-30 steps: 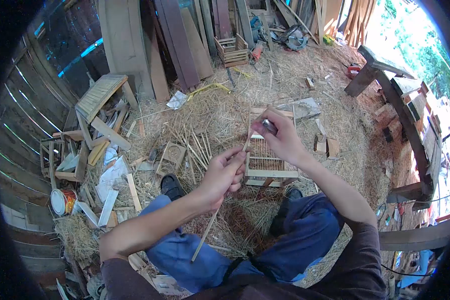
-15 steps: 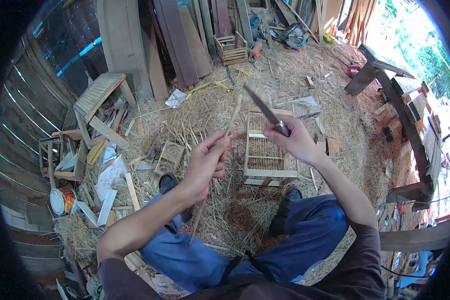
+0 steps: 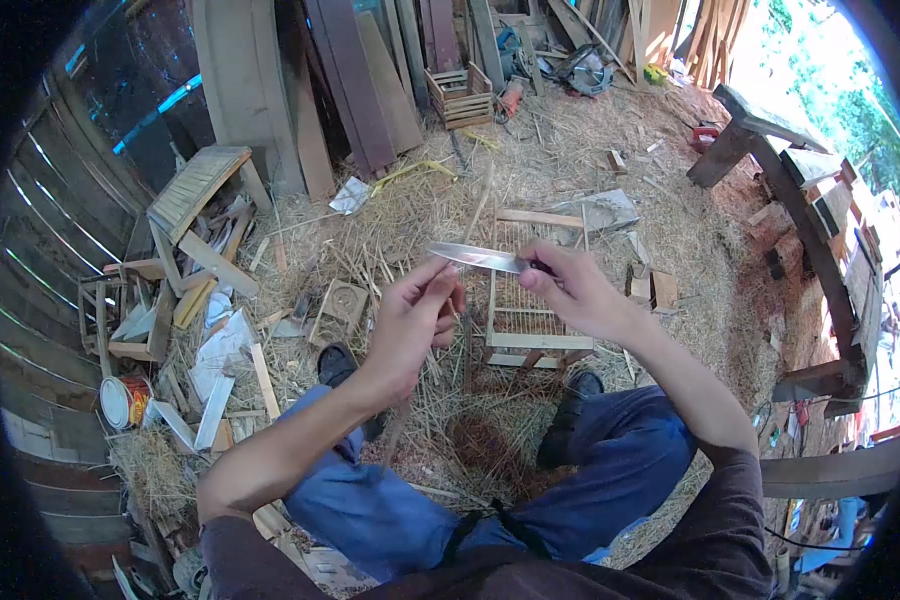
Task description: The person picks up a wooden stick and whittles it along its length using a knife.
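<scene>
My right hand [image 3: 575, 290] is closed around the dark handle of a knife [image 3: 478, 258]. Its shiny blade points left, lying across a thin wooden stick [image 3: 484, 208] just above my left fingers. In a pinch, my left hand [image 3: 415, 320] grips that stick, whose upper part slants up and away; the lower end shows blurred below the wrist. Beyond and below my hands, a slatted wooden cage-like frame [image 3: 540, 343] rests on the floor, partly hidden by my right hand.
Shavings and straw cover the ground around my shoes. To the left stand a small slatted stool [image 3: 202, 185], a tin can [image 3: 125, 402] and wood scraps. A wooden crate [image 3: 462, 97] and a circular saw [image 3: 588, 75] are at the back. A heavy bench [image 3: 808, 225] runs along the right.
My right hand has swung the knife from pointing up and left down to nearly level, bringing the blade over the stick at my left fingers. The left hand stays nearly in place.
</scene>
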